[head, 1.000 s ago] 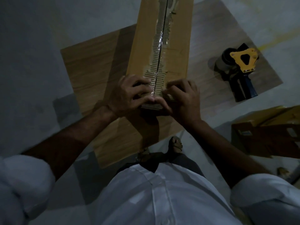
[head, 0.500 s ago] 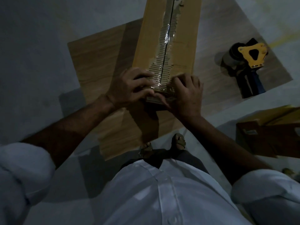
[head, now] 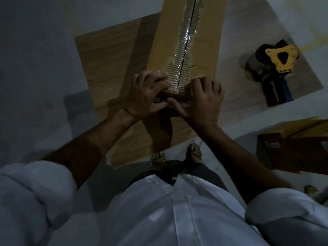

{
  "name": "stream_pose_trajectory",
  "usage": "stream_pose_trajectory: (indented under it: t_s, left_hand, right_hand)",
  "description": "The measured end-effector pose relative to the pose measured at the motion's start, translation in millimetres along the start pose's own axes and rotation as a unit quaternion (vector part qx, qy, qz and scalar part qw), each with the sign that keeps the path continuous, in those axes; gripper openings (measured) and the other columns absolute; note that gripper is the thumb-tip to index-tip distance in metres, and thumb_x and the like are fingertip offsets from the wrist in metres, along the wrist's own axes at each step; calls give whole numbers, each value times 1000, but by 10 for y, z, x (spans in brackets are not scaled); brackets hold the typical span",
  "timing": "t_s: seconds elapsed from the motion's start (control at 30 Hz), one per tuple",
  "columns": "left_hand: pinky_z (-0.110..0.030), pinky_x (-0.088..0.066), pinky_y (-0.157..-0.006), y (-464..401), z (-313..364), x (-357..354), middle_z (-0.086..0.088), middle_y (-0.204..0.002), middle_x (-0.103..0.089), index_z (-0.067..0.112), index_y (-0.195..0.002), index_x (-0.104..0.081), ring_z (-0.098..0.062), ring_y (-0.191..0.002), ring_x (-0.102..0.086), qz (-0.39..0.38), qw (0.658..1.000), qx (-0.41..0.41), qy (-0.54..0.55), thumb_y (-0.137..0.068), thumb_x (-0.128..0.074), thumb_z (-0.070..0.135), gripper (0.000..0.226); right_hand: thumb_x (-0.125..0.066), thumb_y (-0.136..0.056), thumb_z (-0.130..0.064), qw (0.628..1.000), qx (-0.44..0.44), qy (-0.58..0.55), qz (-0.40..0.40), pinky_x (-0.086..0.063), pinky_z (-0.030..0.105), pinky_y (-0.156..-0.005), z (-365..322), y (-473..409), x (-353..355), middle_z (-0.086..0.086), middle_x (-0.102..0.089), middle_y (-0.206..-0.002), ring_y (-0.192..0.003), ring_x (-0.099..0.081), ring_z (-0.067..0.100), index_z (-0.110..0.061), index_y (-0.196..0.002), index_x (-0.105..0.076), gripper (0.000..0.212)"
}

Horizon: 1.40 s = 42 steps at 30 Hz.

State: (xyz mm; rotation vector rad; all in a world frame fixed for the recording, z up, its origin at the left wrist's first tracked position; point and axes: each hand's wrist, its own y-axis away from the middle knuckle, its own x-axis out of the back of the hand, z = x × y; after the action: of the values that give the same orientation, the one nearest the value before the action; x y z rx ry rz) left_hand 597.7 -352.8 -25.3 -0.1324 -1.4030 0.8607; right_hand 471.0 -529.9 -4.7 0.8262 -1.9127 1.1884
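A long cardboard box (head: 204, 45) stands on a wood-patterned table (head: 110, 55). Its top seam runs away from me, with torn paper and shiny clear tape (head: 186, 38) along it. My left hand (head: 147, 93) grips the box's near end from the left, fingers curled over the top edge and thumb on the front face. My right hand (head: 204, 98) grips the same end from the right, fingers on top beside the seam and thumb pressing the front face. The two thumbs nearly meet below the seam.
A tape dispenser (head: 276, 68) with a yellow plate and blue handle lies on the table at the right. A second, open cardboard box (head: 292, 144) sits low at the right. My sandalled feet (head: 177, 157) stand on the grey floor by the table's near edge.
The view has shifted a little, so the box and dispenser sit further right in the frame. Both hands stay gripping the box's near end, thumbs working lower on its front face.
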Motion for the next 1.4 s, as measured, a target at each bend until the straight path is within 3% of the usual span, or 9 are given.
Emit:
stream_pose_trajectory:
  t_s: [0.17,0.33,0.53,0.77,0.9,1.0,1.13,1.27,1.4]
  left_hand:
    - [-47,-48,-88,-72,-66,18,-4,-129,-70,23,-118,-77,-30,-109,-60,24,999,-16,16,-95,-73,45,32]
    - [-44,-48,-95,-59,-264,152,-11,-144,-61,17,-139,-66,-32,-119,-61,-42,993,-114,3,-95,-75,36,49]
    - [-53,-52,-84,-223,-359,160,-14,-133,-66,19,-131,-70,-41,-102,-64,-56,989,-136,32,-95,-76,44,44]
    - [-51,-51,-82,-124,-280,-35,2,-139,-50,28,-134,-56,-29,-107,-46,-21,996,-85,6,-85,-80,52,59]
    - [-48,-51,-78,-195,-242,-30,-2,-124,-65,28,-122,-63,-28,-103,-50,12,996,-85,13,-88,-76,60,49]
    - [-46,-53,-76,-239,-191,-38,-4,-116,-70,26,-113,-68,-27,-99,-49,30,997,-73,21,-90,-77,55,38]
    - [-49,-53,-84,-119,-246,-40,-9,-134,-63,21,-131,-60,-29,-108,-49,3,995,-96,8,-89,-81,45,53]
    - [-48,-48,-90,-43,-292,11,-3,-151,-45,22,-143,-50,-31,-118,-48,-64,992,-87,-65,-73,-90,45,84]
    - [-52,-36,-107,106,98,-143,-13,-151,-53,15,-143,-43,-33,-131,-41,-54,986,-22,-155,-59,-89,21,96]
  right_hand:
    - [-73,-88,-61,997,71,-18,24,-42,43,-85,214,6,-5,7,-67,-117,-103,-53,31,-14,-103,-70,48]
    - [-81,-87,-50,989,141,-31,18,-42,42,-82,410,-4,4,9,-71,-121,-103,-47,28,-12,-105,-75,43]
    - [-68,-83,-76,997,76,-20,11,-39,40,-79,227,-170,32,8,-63,-101,-94,-50,27,-14,-92,-65,63]
    - [-73,-82,-65,996,77,26,35,-43,43,-76,183,-52,-102,17,-66,-102,-94,-43,29,-6,-96,-65,61]
    - [-70,-74,-81,999,12,39,17,-37,41,-79,35,-92,-124,12,-61,-104,-95,-48,29,-11,-98,-60,75]
    - [-71,-81,-72,998,41,29,48,-40,42,-77,83,-65,-126,13,-63,-101,-93,-43,28,-11,-97,-61,64]
    - [-81,-82,-57,990,125,45,51,-40,41,-77,265,-58,-51,14,-67,-101,-92,-43,29,-8,-97,-66,53]
    - [-70,-78,-77,996,87,15,9,-36,41,-78,253,-147,-41,12,-61,-99,-91,-44,28,-12,-95,-63,68]
    - [-78,-76,-72,996,64,55,7,-37,42,-79,204,-86,-96,15,-62,-98,-88,-50,31,-9,-94,-63,67]
